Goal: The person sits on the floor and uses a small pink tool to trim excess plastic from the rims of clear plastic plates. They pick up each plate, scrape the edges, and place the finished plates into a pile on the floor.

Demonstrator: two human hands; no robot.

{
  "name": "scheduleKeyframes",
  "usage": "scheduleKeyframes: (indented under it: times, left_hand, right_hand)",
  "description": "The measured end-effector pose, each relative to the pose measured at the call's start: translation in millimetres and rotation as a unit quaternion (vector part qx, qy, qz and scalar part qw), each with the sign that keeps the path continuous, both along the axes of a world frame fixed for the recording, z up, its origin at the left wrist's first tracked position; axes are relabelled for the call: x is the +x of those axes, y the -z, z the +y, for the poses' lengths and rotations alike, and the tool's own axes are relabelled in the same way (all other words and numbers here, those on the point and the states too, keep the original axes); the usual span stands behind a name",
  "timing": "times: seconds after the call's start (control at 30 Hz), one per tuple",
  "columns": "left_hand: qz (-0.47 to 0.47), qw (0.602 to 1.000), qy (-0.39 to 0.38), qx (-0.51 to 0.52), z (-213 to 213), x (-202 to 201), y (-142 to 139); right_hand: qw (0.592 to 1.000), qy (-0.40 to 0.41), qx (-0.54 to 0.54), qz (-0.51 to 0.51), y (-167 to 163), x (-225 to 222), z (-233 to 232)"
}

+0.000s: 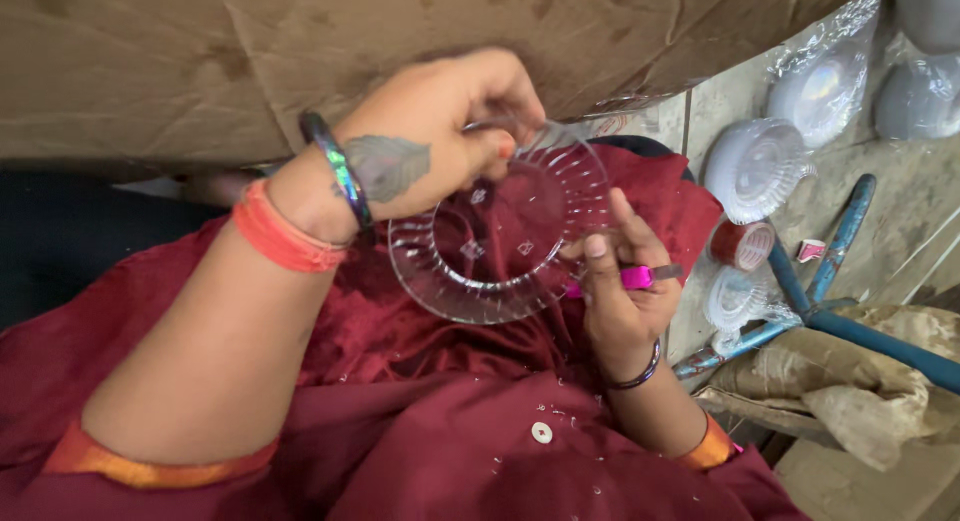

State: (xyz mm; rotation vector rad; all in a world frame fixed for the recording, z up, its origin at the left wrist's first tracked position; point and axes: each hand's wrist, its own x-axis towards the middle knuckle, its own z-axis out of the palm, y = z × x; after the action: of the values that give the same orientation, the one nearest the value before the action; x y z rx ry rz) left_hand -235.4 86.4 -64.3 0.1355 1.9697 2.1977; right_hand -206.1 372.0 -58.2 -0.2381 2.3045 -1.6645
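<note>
A clear ribbed plastic plate (500, 246) hangs above my lap, over the dark red cloth (420, 421). My left hand (440, 131) pinches its upper rim, with bangles on the wrist and a feather tattoo on the back. At the plate's right edge, my right hand (622, 281) grips a small pink-handled tool (640, 277) with its fingers touching the rim. Tiny clear plastic chips lie scattered on the cloth.
Brown cardboard (150, 61) covers the ground ahead. To the right lie stacks of clear plates (755, 169), some in plastic wrap (825, 86), a roll of red tape (742, 245) and a blue metal frame (830, 281). Crumpled brown paper (860, 381) sits at lower right.
</note>
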Motion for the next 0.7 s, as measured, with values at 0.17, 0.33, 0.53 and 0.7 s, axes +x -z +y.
scheduleKeyframes:
  times: [0.17,0.33,0.53,0.7]
  left_hand:
    - [-0.093,0.995,0.038,-0.024,5,-2,-8]
    - [-0.028,0.997,0.077,0.011,3,-1,-11]
    - [-0.004,0.986,0.167,-0.016,3,5,-18]
    - [-0.013,0.976,0.219,0.011,5,6,-21]
  right_hand:
    - [0.991,-0.062,-0.113,-0.03,-12,-24,5]
    - [0.986,-0.067,-0.137,-0.067,-26,-47,16]
    - [0.946,-0.319,0.022,-0.053,-39,-69,23]
    - [0.85,-0.523,0.047,0.035,-33,-92,2]
